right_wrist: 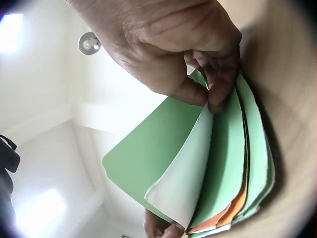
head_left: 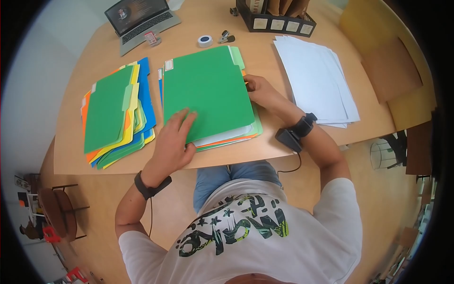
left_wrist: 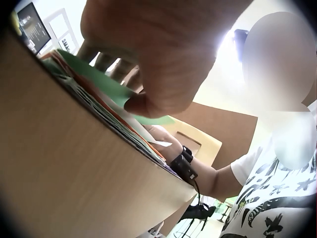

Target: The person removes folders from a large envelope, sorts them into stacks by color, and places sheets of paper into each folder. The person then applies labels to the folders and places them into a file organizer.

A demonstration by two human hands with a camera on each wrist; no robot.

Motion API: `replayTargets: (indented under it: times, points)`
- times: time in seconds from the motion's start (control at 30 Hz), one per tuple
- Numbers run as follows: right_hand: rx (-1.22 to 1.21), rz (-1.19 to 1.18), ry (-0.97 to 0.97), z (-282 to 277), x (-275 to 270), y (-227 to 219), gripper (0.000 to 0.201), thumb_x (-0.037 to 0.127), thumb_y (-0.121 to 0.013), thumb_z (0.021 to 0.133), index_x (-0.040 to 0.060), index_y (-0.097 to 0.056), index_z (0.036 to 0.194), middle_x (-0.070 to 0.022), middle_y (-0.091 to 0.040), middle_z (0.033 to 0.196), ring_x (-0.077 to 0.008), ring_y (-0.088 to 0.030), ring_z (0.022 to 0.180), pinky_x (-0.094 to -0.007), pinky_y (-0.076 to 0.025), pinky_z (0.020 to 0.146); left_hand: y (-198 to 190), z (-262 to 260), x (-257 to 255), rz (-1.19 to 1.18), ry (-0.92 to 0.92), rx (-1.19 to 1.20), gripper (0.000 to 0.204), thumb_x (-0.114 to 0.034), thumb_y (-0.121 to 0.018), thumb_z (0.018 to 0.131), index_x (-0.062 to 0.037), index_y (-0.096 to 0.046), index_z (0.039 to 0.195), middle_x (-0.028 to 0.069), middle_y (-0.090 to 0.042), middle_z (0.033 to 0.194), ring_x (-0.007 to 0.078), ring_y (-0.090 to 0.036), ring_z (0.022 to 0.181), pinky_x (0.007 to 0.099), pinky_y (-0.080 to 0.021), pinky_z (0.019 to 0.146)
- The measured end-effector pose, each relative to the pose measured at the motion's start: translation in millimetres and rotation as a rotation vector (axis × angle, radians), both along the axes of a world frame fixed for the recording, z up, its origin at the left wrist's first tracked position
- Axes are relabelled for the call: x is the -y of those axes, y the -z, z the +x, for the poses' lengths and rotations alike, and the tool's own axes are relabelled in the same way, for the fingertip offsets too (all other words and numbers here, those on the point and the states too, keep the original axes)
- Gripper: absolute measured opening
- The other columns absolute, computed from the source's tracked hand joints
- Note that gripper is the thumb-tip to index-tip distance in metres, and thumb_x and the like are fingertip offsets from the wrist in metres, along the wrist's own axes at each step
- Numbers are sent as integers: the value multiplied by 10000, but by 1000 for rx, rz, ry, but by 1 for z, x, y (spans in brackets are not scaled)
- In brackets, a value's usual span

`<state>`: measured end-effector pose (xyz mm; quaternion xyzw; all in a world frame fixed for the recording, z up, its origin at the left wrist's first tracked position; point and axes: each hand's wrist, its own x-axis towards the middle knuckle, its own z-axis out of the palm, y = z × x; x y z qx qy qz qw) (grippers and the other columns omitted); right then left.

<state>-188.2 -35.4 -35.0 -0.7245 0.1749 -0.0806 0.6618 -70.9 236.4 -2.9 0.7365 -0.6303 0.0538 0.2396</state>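
A stack of file folders lies in front of me, topped by a green folder (head_left: 208, 90) with a white label. My left hand (head_left: 175, 142) rests on its lower left corner, fingers spread on the cover and thumb at the near edge. On the right side, my right hand (head_left: 265, 93) pinches the edge of white paper (right_wrist: 183, 173) inside this folder between thumb and fingertips. The green cover stands lifted from the paper in the right wrist view. Beneath are more green folders (right_wrist: 257, 144) and an orange folder (right_wrist: 233, 210).
Another pile of coloured folders (head_left: 109, 109) lies at the left. White sheets (head_left: 312, 80) are stacked at the right. Toward the back are a laptop (head_left: 142, 26), a white round object (head_left: 205, 41), a black stapler-like tool (head_left: 227, 37) and a black organizer (head_left: 279, 23).
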Motion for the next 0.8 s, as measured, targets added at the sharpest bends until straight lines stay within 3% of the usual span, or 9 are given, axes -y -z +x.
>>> replayTargets:
  times: [0.1,0.2,0.33,0.43,0.63,0.8]
  points:
    - [46,-10,-23,2,8,14,276,69,-576,861,-17,-571,1123,-35,-608,837,-102,-595,746,-230,-491,632,7,7,-5,119,-157,148,670,46,-527,676,-88,-448,1328,187,-431,1365,373,-486,1181,416,-465,931]
    - [-63,-150,29,-8,8,-4,206,79,-555,847,-22,-616,1016,-34,-610,797,-114,-580,733,-248,-473,646,7,16,-11,189,-197,63,682,83,-501,678,-98,-458,1334,162,-474,1350,356,-505,1166,403,-458,936]
    - [37,-319,198,-24,25,-11,166,102,-544,840,-29,-614,913,-62,-626,780,-140,-554,730,-297,-451,677,-12,37,-24,-6,-233,37,662,131,-481,679,-124,-509,1290,124,-549,1273,322,-550,1131,405,-484,906]
    - [80,-643,343,-43,59,-13,162,104,-548,844,-25,-605,922,-67,-618,774,-125,-542,733,-293,-447,672,-29,65,-42,-140,-275,94,642,164,-456,691,-112,-531,1266,111,-574,1244,307,-554,1132,396,-473,914]
    - [-33,-784,567,-119,124,-35,127,115,-541,883,-7,-554,915,-4,-515,753,-85,-474,728,-250,-403,644,-45,121,-103,-211,-470,160,599,169,-442,741,-110,-535,1263,115,-575,1238,307,-546,1143,374,-461,915]
    - [-153,-811,679,-190,193,-17,188,129,-549,882,-15,-590,996,-40,-578,797,-121,-530,760,-260,-425,692,-34,163,-157,-162,-572,163,542,135,-422,783,-96,-537,1259,135,-553,1255,318,-534,1152,371,-462,917]
